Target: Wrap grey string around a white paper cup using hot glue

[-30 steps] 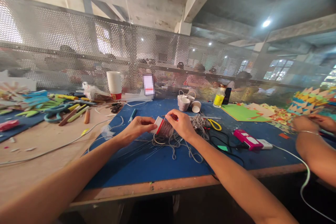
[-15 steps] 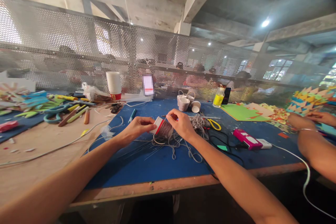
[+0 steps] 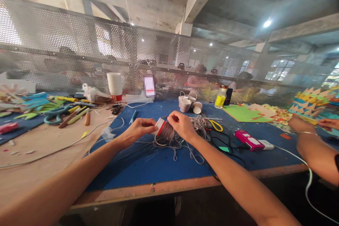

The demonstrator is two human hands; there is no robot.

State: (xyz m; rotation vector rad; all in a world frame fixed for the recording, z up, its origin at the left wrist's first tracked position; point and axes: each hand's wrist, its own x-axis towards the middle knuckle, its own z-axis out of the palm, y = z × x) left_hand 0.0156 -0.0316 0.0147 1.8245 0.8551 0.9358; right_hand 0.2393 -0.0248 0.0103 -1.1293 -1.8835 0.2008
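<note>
A paper cup (image 3: 165, 131) lies tilted on its side above the blue mat, its white and red rim end toward my left hand (image 3: 140, 129). Grey cord is wound around its body. My left hand is closed, thumb and fingers pinching the cup at the rim. Over the cup's other end, my right hand (image 3: 181, 124) is closed in a pinch; what its fingertips hold is hidden. Loose grey cord (image 3: 201, 123) sits in a tangle right of the hand, and loops trail below onto the mat. Thin clear strands spread beneath the cup.
Cord-covered small cups (image 3: 185, 104) stand behind the hands. A cup stack (image 3: 114, 86), phone (image 3: 149, 86), yellow bottle (image 3: 220, 98), yellow-handled scissors (image 3: 216, 125) and pink device (image 3: 249, 140) are around. Tools (image 3: 75, 116) lie left. Another person's arm (image 3: 308, 141) reaches in at right.
My hands and the cup look almost unchanged. At the right, the other person's arms have shifted slightly.
</note>
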